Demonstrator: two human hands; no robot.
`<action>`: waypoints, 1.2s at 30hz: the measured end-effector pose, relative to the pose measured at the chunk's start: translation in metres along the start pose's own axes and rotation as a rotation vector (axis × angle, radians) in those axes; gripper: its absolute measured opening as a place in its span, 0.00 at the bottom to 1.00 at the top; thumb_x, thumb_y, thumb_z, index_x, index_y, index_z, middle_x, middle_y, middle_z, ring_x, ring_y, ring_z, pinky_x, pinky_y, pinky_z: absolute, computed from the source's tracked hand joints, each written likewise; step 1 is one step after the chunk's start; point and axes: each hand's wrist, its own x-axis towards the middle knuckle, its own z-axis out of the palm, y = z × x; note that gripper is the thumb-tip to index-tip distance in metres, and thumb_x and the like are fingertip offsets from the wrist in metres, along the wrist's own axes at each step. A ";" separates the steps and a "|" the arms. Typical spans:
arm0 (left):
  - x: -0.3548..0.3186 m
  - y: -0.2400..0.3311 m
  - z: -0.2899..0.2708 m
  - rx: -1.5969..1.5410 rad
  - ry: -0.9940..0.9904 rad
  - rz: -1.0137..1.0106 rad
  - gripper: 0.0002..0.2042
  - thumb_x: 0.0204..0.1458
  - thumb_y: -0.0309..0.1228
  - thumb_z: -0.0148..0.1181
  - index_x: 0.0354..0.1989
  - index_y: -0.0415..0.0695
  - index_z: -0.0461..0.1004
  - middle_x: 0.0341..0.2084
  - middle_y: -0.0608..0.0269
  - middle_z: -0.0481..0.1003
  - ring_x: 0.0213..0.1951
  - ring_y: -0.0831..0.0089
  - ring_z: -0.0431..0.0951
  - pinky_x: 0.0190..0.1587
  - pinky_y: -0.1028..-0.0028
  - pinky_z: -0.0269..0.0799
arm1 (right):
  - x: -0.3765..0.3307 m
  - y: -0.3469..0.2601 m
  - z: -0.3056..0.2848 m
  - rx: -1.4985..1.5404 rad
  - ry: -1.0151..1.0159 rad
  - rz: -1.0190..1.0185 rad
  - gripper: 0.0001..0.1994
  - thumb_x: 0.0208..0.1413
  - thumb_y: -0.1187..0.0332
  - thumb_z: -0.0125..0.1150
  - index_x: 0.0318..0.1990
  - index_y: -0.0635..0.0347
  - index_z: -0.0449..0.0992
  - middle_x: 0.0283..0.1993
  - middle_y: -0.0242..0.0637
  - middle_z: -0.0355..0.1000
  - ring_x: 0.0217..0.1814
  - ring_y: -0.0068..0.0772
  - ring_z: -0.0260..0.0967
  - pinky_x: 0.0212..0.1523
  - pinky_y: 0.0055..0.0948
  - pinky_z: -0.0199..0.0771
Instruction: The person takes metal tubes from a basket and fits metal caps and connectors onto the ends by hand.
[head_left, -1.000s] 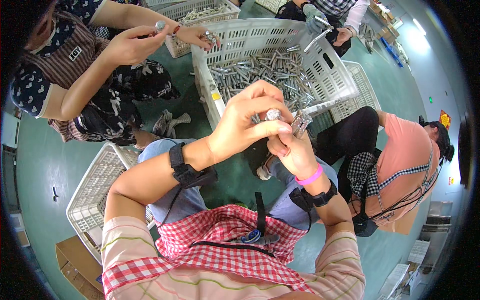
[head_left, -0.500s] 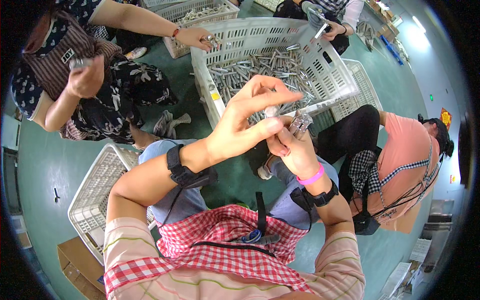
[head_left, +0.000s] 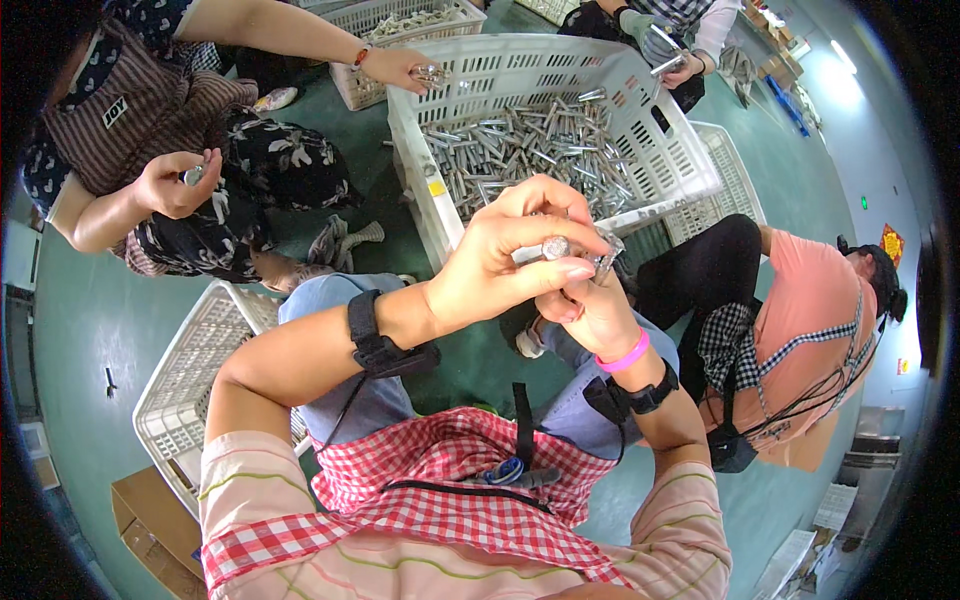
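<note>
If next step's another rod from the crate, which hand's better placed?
Left, probably: the left hand appears nearer the rods, though a metal end shows in its grip. The right hand sits lower in view and looks occupied by a metal bunch.

Fisheye view, brightly lit: tube light (head_left: 844,57), upper right, with glare on pale wall (head_left: 848,105); sheen on green floor (head_left: 100,340); glints on metal rods (head_left: 540,145); rim bowed, corners black.

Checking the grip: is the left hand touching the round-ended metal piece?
Touching: the head view shows the left hand with the round-ended metal piece held between thumb and fingers.
</note>
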 end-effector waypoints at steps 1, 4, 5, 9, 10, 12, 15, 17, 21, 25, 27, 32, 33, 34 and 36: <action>0.000 -0.001 -0.001 0.045 -0.012 0.011 0.12 0.44 0.34 0.58 0.35 0.40 0.76 0.34 0.60 0.67 0.39 0.70 0.68 0.44 0.71 0.63 | 0.000 0.000 -0.001 -0.001 0.000 0.001 0.13 0.51 0.62 0.58 0.38 0.62 0.68 0.19 0.25 0.57 0.15 0.12 0.48 0.15 0.14 0.44; 0.001 -0.002 -0.001 0.097 -0.012 0.014 0.11 0.44 0.33 0.59 0.34 0.40 0.76 0.33 0.60 0.68 0.38 0.70 0.68 0.43 0.72 0.64 | 0.001 -0.001 -0.004 0.009 0.037 -0.013 0.13 0.51 0.63 0.58 0.38 0.62 0.68 0.20 0.25 0.57 0.15 0.12 0.48 0.15 0.14 0.45; 0.001 -0.002 -0.001 0.102 -0.002 0.005 0.11 0.44 0.33 0.59 0.33 0.40 0.76 0.33 0.61 0.68 0.38 0.70 0.68 0.43 0.72 0.64 | 0.002 -0.003 -0.005 -0.010 0.009 -0.013 0.13 0.51 0.63 0.57 0.39 0.62 0.68 0.20 0.25 0.58 0.16 0.12 0.49 0.16 0.14 0.46; 0.003 -0.005 0.000 0.062 -0.005 -0.037 0.10 0.44 0.32 0.60 0.33 0.40 0.75 0.35 0.60 0.67 0.39 0.69 0.67 0.43 0.72 0.63 | 0.004 -0.004 -0.006 0.009 0.034 -0.025 0.14 0.52 0.63 0.56 0.41 0.63 0.68 0.20 0.24 0.58 0.16 0.12 0.49 0.16 0.14 0.46; 0.003 -0.011 0.002 0.107 -0.035 -0.016 0.10 0.44 0.32 0.59 0.34 0.40 0.75 0.36 0.59 0.65 0.40 0.69 0.67 0.43 0.71 0.63 | 0.005 -0.006 -0.001 0.011 0.033 -0.023 0.14 0.52 0.63 0.56 0.41 0.63 0.68 0.20 0.24 0.58 0.16 0.12 0.49 0.16 0.14 0.46; 0.000 -0.017 0.005 0.152 -0.066 0.002 0.10 0.45 0.32 0.59 0.34 0.40 0.74 0.37 0.58 0.64 0.41 0.68 0.66 0.43 0.71 0.62 | 0.008 -0.012 0.013 0.009 0.117 -0.044 0.17 0.54 0.62 0.55 0.45 0.65 0.67 0.20 0.23 0.56 0.18 0.11 0.49 0.16 0.14 0.44; 0.006 -0.009 0.001 0.198 0.057 0.009 0.12 0.50 0.36 0.52 0.35 0.40 0.73 0.38 0.57 0.63 0.41 0.68 0.65 0.45 0.70 0.60 | 0.007 -0.019 0.008 -0.242 0.098 -0.114 0.20 0.56 0.61 0.52 0.50 0.68 0.64 0.20 0.23 0.55 0.20 0.12 0.49 0.18 0.14 0.46; 0.006 -0.011 0.002 0.100 0.147 0.007 0.10 0.54 0.34 0.46 0.34 0.39 0.70 0.38 0.57 0.63 0.40 0.69 0.65 0.45 0.71 0.61 | 0.007 -0.018 0.012 -0.267 0.115 -0.181 0.21 0.56 0.61 0.51 0.51 0.69 0.62 0.20 0.23 0.55 0.21 0.12 0.49 0.20 0.15 0.47; 0.013 -0.009 0.000 -0.213 0.281 -0.096 0.09 0.58 0.30 0.39 0.34 0.39 0.65 0.34 0.61 0.67 0.36 0.74 0.68 0.43 0.75 0.63 | 0.007 -0.021 0.007 -0.380 0.175 -0.242 0.24 0.57 0.61 0.49 0.54 0.71 0.59 0.22 0.24 0.55 0.24 0.16 0.51 0.26 0.18 0.52; 0.011 -0.007 0.008 -0.261 0.193 -0.358 0.05 0.54 0.27 0.49 0.36 0.39 0.66 0.34 0.65 0.70 0.35 0.79 0.69 0.43 0.78 0.63 | -0.001 -0.015 -0.010 -0.509 0.199 -0.230 0.22 0.56 0.64 0.50 0.53 0.71 0.60 0.27 0.28 0.59 0.28 0.18 0.54 0.29 0.21 0.55; 0.009 -0.012 0.011 -0.209 0.173 -0.375 0.07 0.50 0.26 0.54 0.35 0.39 0.66 0.31 0.67 0.70 0.29 0.84 0.64 0.34 0.82 0.60 | -0.003 -0.015 -0.009 -0.574 0.231 -0.235 0.20 0.56 0.65 0.50 0.52 0.70 0.61 0.28 0.28 0.60 0.29 0.17 0.55 0.29 0.20 0.55; 0.004 -0.015 0.007 -0.148 0.038 -0.492 0.14 0.49 0.26 0.58 0.44 0.37 0.67 0.31 0.69 0.72 0.35 0.85 0.69 0.39 0.82 0.66 | -0.004 -0.019 0.001 -0.679 0.153 -0.215 0.15 0.56 0.70 0.49 0.50 0.65 0.63 0.49 0.32 0.62 0.50 0.18 0.58 0.49 0.19 0.58; 0.003 -0.016 0.007 -0.149 0.038 -0.492 0.14 0.49 0.26 0.58 0.44 0.37 0.67 0.31 0.69 0.72 0.35 0.85 0.69 0.39 0.82 0.66 | -0.004 -0.019 0.002 -0.689 0.152 -0.218 0.17 0.56 0.68 0.49 0.51 0.65 0.63 0.52 0.35 0.60 0.51 0.21 0.58 0.49 0.22 0.59; 0.002 -0.017 0.006 -0.142 0.089 -0.487 0.13 0.49 0.26 0.58 0.43 0.37 0.68 0.31 0.69 0.72 0.34 0.85 0.69 0.38 0.82 0.66 | -0.002 -0.020 0.001 -0.688 0.150 -0.218 0.17 0.56 0.68 0.49 0.51 0.65 0.63 0.52 0.35 0.60 0.51 0.21 0.58 0.49 0.22 0.59; 0.003 -0.015 0.004 -0.133 0.142 -0.481 0.12 0.49 0.27 0.57 0.42 0.37 0.69 0.31 0.70 0.72 0.33 0.85 0.69 0.38 0.82 0.67 | 0.003 -0.024 -0.001 -0.960 0.139 -0.490 0.19 0.56 0.65 0.48 0.52 0.66 0.64 0.54 0.38 0.59 0.50 0.25 0.60 0.50 0.25 0.59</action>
